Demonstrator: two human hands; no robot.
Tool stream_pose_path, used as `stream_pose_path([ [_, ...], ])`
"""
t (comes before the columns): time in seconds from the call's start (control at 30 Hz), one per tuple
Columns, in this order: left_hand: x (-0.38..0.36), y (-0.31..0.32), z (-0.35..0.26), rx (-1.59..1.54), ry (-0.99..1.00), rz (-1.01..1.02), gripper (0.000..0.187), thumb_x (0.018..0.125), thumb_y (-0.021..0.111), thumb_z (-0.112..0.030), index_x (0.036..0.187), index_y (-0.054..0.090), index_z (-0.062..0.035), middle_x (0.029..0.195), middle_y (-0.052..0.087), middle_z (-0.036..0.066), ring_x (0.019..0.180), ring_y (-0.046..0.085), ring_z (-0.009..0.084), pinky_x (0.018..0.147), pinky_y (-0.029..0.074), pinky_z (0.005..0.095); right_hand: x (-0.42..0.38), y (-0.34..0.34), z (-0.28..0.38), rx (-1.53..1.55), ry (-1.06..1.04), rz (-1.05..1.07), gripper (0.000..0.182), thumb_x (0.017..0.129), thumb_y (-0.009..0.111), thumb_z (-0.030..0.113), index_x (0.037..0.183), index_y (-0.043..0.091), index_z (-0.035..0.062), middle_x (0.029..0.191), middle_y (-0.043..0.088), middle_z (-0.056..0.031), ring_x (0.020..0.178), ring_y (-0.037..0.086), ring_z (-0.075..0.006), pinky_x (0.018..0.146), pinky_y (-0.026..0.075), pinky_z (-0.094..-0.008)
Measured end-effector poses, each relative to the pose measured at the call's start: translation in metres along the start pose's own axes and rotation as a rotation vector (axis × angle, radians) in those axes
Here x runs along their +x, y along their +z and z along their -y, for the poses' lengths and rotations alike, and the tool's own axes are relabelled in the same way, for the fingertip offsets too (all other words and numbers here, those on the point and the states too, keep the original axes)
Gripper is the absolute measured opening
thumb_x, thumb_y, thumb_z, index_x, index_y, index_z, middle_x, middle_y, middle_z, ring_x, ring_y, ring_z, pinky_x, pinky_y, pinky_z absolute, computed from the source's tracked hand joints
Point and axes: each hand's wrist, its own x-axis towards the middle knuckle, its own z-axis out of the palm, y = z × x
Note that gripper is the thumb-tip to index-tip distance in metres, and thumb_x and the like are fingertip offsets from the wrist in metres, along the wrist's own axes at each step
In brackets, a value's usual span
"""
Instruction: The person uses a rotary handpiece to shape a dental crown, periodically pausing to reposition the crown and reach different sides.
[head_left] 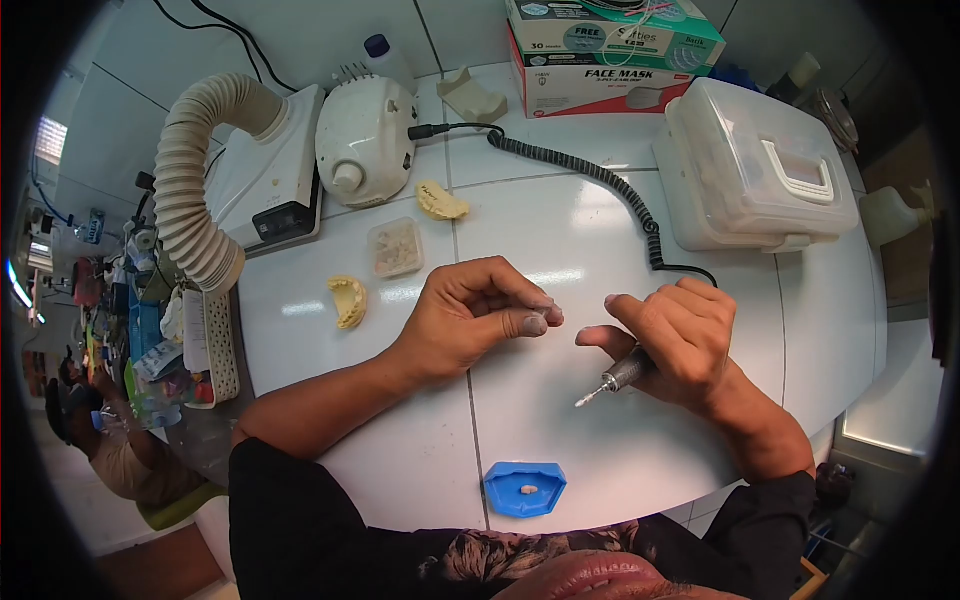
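My right hand (680,335) is closed around a rotary handpiece (628,368), whose burr tip points down and to the left. A coiled black cord (600,170) runs from behind that hand to the white control unit (365,140). My left hand (470,315) is pinched over the middle of the table, thumb against fingertips; anything between them is too small or hidden to name. Greyish dust marks the fingertips. Close to my body sits a blue tray (500,490) with a small tooth-coloured piece (529,490) in it.
Two yellowish dental casts (347,302) and a clear box of small pieces (396,248) lie left of my left hand. A ribbed hose (185,170) arches at the left. A white case (755,170) and mask boxes (600,85) stand behind. Another person (130,440) sits far left.
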Motion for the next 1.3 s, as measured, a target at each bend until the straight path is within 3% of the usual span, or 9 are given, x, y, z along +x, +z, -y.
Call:
stream_pose_path([
  [0.13, -0.001, 0.006, -0.007, 0.015, -0.126, -0.031, 0.017, 0.101, 0.076, 0.006, 0.117, 0.076, -0.0004, 0.114, 0.08, 0.018, 0.113, 0.08, 0.0285, 0.098, 0.067, 0.0378, -0.005, 0.005, 0.007, 0.044, -0.039, -0.049, 0.03, 0.085, 0.095, 0.028, 0.099, 0.079, 0.0053, 0.07, 0.062, 0.0017, 0.051, 0.054, -0.0112, 0.047, 0.036, -0.0288],
  [0.37, -0.007, 0.014, 0.004, 0.042, 0.017, 0.038, 0.012, 0.098, 0.078, 0.007, 0.106, 0.08, -0.0012, 0.104, 0.08, 0.013, 0.099, 0.079, 0.0208, 0.091, 0.065, 0.034, -0.007, 0.007, 0.023, 0.128, -0.02, -0.066, 0.031, 0.084, 0.095, 0.027, 0.102, 0.08, 0.0067, 0.089, 0.071, -0.0013, 0.053, 0.051, -0.008, 0.047, 0.037, -0.0264],
  [0.53, -0.011, 0.016, -0.001, 0.038, -0.086, 0.051, 0.012, 0.095, 0.08, 0.01, 0.098, 0.08, -0.0014, 0.103, 0.08, 0.013, 0.094, 0.078, 0.019, 0.088, 0.066, 0.0338, -0.009, 0.009, 0.029, 0.165, -0.034, -0.077, 0.024, 0.083, 0.092, 0.02, 0.1, 0.081, 0.0074, 0.088, 0.07, -0.0005, 0.053, 0.049, -0.0069, 0.048, 0.036, -0.0259],
  [0.73, -0.012, 0.015, 0.003, -0.027, -0.065, 0.052, 0.012, 0.094, 0.08, 0.011, 0.096, 0.078, -0.0009, 0.102, 0.079, 0.013, 0.093, 0.078, 0.0194, 0.085, 0.067, 0.0335, -0.011, 0.008, 0.027, 0.183, -0.035, -0.069, 0.022, 0.081, 0.089, 0.017, 0.099, 0.082, 0.0081, 0.086, 0.069, -0.0002, 0.053, 0.051, -0.0081, 0.048, 0.037, -0.0264],
  [1.03, -0.012, 0.013, 0.001, -0.009, -0.126, 0.041, 0.012, 0.098, 0.08, 0.006, 0.108, 0.078, -0.0007, 0.11, 0.081, 0.012, 0.104, 0.078, 0.0188, 0.096, 0.065, 0.0332, -0.013, 0.012, 0.022, 0.195, -0.012, -0.066, 0.03, 0.077, 0.092, 0.014, 0.104, 0.081, 0.006, 0.086, 0.07, -0.0016, 0.058, 0.06, -0.0115, 0.049, 0.042, -0.0276],
  [1.23, -0.011, 0.009, 0.011, 0.039, 0.024, 0.084, 0.014, 0.103, 0.08, -0.002, 0.116, 0.074, 0.0, 0.115, 0.08, 0.009, 0.11, 0.077, 0.0148, 0.1, 0.063, 0.0304, -0.012, 0.014, 0.021, 0.21, -0.009, -0.073, 0.037, 0.076, 0.093, 0.011, 0.11, 0.081, 0.0033, 0.088, 0.072, -0.0031, 0.058, 0.06, -0.0118, 0.049, 0.043, -0.0276],
  [1.3, -0.011, 0.009, 0.008, 0.033, -0.024, 0.08, 0.014, 0.104, 0.079, -0.002, 0.116, 0.073, -0.0002, 0.114, 0.079, 0.008, 0.11, 0.076, 0.0143, 0.101, 0.062, 0.0304, -0.013, 0.014, 0.021, 0.21, -0.021, -0.067, 0.037, 0.077, 0.092, 0.011, 0.112, 0.081, 0.0028, 0.09, 0.073, -0.0035, 0.057, 0.059, -0.0109, 0.049, 0.042, -0.0273],
])
